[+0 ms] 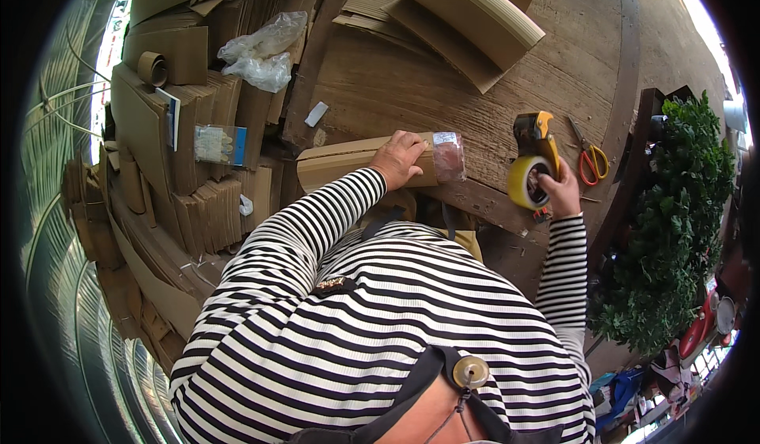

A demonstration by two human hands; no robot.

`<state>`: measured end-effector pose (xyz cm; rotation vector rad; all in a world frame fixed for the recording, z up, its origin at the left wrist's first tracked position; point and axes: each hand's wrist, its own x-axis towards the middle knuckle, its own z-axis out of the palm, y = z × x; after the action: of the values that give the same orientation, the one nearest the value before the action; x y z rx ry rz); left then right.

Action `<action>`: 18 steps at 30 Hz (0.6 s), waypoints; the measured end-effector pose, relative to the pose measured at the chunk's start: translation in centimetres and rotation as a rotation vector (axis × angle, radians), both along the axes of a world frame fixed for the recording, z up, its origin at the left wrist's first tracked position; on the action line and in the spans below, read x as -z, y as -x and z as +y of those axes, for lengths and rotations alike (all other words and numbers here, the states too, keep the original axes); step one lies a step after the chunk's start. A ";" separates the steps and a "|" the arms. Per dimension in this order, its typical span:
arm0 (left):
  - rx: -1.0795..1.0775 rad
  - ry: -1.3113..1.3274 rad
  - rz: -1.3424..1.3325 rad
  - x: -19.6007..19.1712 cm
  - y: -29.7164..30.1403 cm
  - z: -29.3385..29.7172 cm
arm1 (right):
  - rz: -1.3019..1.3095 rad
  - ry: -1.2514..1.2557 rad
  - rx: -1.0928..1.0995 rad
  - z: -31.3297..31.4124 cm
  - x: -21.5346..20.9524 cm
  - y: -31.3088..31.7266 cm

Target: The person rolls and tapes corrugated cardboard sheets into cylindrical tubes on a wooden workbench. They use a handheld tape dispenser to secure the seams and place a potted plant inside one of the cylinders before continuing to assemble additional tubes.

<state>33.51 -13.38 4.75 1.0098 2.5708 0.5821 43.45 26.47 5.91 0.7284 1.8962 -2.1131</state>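
A long folded cardboard bundle [332, 157] lies along the near edge of the wooden table. My left hand [398, 159] grips its middle from above, fingers curved over the top and thumb toward me. Clear plastic or tape with a small white label [449, 157] wraps its right end, and something reddish shows through. My right hand [563, 191] is closed on a yellow and black tape dispenser [537, 139], raised to the right of the bundle. The dispenser carries a yellow roll of tape [529, 181]. Orange-handled scissors [590, 159] lie just beyond it on the table.
Curved cardboard sheets [475, 24] lie at the table's far side. Stacked cardboard [194, 111] fills the left, with a crumpled plastic bag [265, 48] on top. A small white piece [316, 114] rests near the table's left edge. Green foliage [673, 214] stands at the right.
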 end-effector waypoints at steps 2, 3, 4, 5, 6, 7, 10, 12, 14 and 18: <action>0.022 -0.037 0.006 0.0 0.3 -0.1 | -0.089 0.249 -0.011 -2.6 -2.4 -1.3; 0.022 -0.058 0.012 0.1 0.3 -0.3 | -0.148 0.325 -0.012 -4.6 -3.9 -0.9; 0.027 -0.091 0.013 0.1 0.4 -0.2 | -0.208 0.398 -0.009 -6.5 -5.2 -0.3; 0.040 -0.124 0.013 0.2 0.6 0.0 | -0.168 0.363 -0.004 -8.7 -6.1 0.4; 0.050 -0.151 0.014 0.1 0.9 -0.1 | -0.129 0.334 -0.004 -10.5 -6.6 1.2; 0.068 -0.170 0.016 0.2 1.1 -0.1 | -0.071 0.240 -0.087 -11.9 -6.1 1.7; 0.067 -0.150 -0.037 0.7 1.1 -0.4 | -0.111 -0.195 -0.195 -15.4 -4.6 3.7; 0.058 -0.162 -0.024 0.9 1.0 -0.6 | -0.098 -0.491 -0.272 -16.8 -2.9 4.6; 0.054 -0.189 0.020 1.4 0.9 -1.1 | -0.177 -0.691 -0.355 -19.2 -5.5 6.8; 0.061 -0.265 0.132 2.4 0.9 -1.3 | -0.333 -0.839 -0.457 -21.6 -7.0 9.5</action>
<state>32.63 -14.67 2.32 1.2446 2.6128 0.8847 34.00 4.83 12.89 0.6306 2.4161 -0.8328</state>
